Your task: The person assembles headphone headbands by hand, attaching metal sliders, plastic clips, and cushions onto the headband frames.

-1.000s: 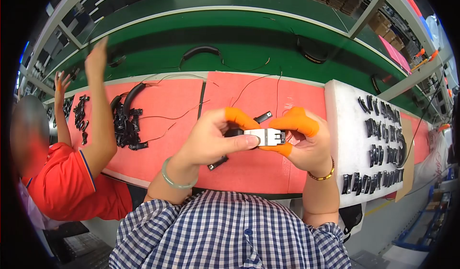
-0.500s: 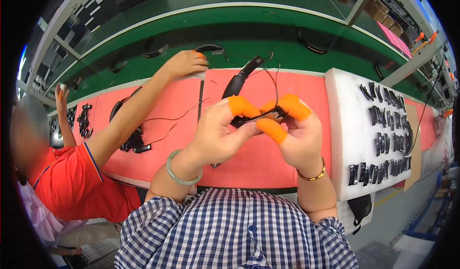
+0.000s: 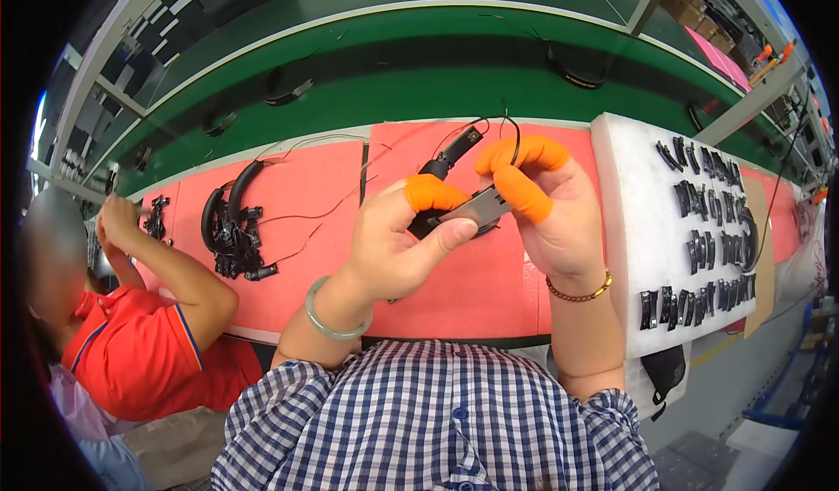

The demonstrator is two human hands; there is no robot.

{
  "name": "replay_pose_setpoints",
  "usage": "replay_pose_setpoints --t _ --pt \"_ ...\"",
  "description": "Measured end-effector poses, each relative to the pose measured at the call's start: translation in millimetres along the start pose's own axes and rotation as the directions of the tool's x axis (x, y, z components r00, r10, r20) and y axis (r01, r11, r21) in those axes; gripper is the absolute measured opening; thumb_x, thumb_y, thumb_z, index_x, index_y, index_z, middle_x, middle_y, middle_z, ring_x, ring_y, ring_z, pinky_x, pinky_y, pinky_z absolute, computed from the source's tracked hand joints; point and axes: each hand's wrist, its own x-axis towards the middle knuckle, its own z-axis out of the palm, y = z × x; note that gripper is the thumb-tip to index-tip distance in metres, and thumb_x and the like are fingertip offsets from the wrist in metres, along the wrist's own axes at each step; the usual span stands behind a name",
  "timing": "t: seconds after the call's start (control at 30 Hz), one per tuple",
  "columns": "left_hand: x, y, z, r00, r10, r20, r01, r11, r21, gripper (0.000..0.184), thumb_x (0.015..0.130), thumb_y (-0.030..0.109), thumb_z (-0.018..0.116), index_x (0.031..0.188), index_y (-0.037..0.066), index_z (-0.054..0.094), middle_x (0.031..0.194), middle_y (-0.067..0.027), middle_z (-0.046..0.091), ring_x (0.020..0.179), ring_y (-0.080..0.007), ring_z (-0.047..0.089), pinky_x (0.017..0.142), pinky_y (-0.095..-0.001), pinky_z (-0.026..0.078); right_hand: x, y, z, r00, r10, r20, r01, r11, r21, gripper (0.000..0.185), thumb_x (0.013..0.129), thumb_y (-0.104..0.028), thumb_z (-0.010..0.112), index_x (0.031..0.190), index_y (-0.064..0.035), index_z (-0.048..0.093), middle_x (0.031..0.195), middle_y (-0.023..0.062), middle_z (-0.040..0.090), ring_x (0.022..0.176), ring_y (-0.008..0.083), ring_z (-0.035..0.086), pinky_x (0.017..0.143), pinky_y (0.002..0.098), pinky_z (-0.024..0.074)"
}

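A black headphone headband is in my left hand, whose orange-capped fingers and bare thumb clamp one end. At that end a grey metal plate shows between my hands. A thin black cable loops up from the headband's far end to my right hand. Orange caps cover my right thumb and fingers too; they pinch the cable close beside the plate. Part of the headband is hidden behind my left fingers.
Left of me, black headbands with loose cables lie piled on the pink mat. A white foam block bears rows of small black parts at right. Headbands rest on the green belt. A co-worker in red sits at left.
The held end has turned, bringing its grey plate into view. My right hand has shifted slightly right, with the cable. The co-worker's arm has drawn back from the belt, where a headband is gone.
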Motion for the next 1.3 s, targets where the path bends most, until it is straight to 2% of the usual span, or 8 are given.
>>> replay_pose_setpoints --t 0.33,0.63,0.83,0.9,0.97,1.03,1.17,1.3 --pt "-8 -8 3 0.999 0.007 -0.042 -0.011 0.997 -0.081 0.024 0.076 0.015 0.066 0.088 -0.002 0.056 0.072 -0.0031 0.056 0.059 -0.006 0.047 0.053 -0.0182 0.037 -10 11 11 0.984 -0.148 -0.104 0.159 0.981 0.107 0.011 0.087 -0.006 0.048 0.097 -0.0026 0.05 0.09 0.0119 0.058 0.076 0.0176 0.059 0.058 0.0262 0.0496" --pt "-3 3 4 0.995 -0.096 -0.039 0.093 0.993 -0.079 0.014 0.077 0.011 0.063 0.082 -0.001 0.056 0.067 -0.0004 0.052 0.057 -0.0053 0.044 0.05 -0.018 0.033 -12 13 10 0.976 -0.193 -0.098 0.187 0.981 -0.059 0.01 0.085 -0.001 0.049 0.095 0.0004 0.051 0.086 0.0121 0.058 0.076 0.0172 0.059 0.06 0.0254 0.0493" --pt "-2 0 2 0.995 -0.091 -0.05 0.093 0.995 0.045 0.017 0.074 0.012 0.065 0.083 -0.001 0.059 0.069 -0.0077 0.059 0.057 -0.0091 0.053 0.049 -0.0206 0.039 -5 4 13 0.987 -0.154 -0.041 0.147 0.979 -0.138 0.02 0.079 -0.002 0.058 0.098 0.0018 0.05 0.084 0.0096 0.058 0.078 0.014 0.057 0.067 0.0245 0.0478" --pt "-1 4 -1 0.994 -0.094 -0.049 0.096 0.994 0.047 0.018 0.075 0.012 0.065 0.085 -0.002 0.059 0.07 -0.0075 0.06 0.058 -0.0088 0.054 0.05 -0.0202 0.04 2 -2 7 0.99 0.121 -0.072 -0.128 0.987 -0.101 0.023 0.074 -0.003 0.064 0.093 0.002 0.053 0.082 0.0065 0.058 0.075 0.0106 0.056 0.064 0.0213 0.0476" --pt "4 3 -2 0.995 -0.092 -0.046 0.094 0.994 0.05 0.019 0.075 0.011 0.065 0.086 -0.002 0.059 0.072 -0.0074 0.06 0.059 -0.0086 0.054 0.051 -0.0197 0.041 1 2 1 0.99 0.128 -0.054 -0.138 0.945 -0.295 0.015 0.075 -0.004 0.063 0.087 0.0014 0.056 0.077 0.005 0.058 0.069 0.0083 0.056 0.061 0.0194 0.0462" --pt "5 0 -3 0.943 -0.316 0.102 0.332 0.881 -0.338 0.02 0.079 0.014 0.061 0.089 -0.003 0.059 0.078 -0.0068 0.062 0.063 -0.009 0.056 0.056 -0.0205 0.045 -1 -7 7 0.979 0.196 -0.049 -0.201 0.963 -0.177 0.009 0.078 -0.007 0.061 0.082 0.001 0.058 0.071 0.0034 0.058 0.058 0.0051 0.052 0.053 0.0162 0.0429" --pt "14 -11 -17 0.845 -0.378 0.378 0.532 0.652 -0.54 0.024 0.085 0.019 0.055 0.094 -0.003 0.059 0.085 -0.0075 0.061 0.075 -0.0111 0.059 0.068 -0.0229 0.047 5 -5 1 0.941 0.31 -0.139 -0.332 0.926 -0.18 0.011 0.082 -0.011 0.056 0.083 -0.0002 0.059 0.066 0.0026 0.057 0.049 0.0006 0.044 0.042 0.0131 0.0326" --pt "14 -10 -15 0.815 -0.406 0.412 0.579 0.543 -0.609 0.024 0.084 0.018 0.056 0.094 -0.003 0.059 0.084 -0.0078 0.062 0.075 -0.0118 0.059 0.068 -0.0225 0.048 6 -3 -2 0.934 0.338 -0.114 -0.352 0.924 -0.151 0.012 0.082 -0.012 0.056 0.082 -0.0007 0.059 0.066 0.0028 0.057 0.049 0.0008 0.044 0.042 0.0134 0.0319"
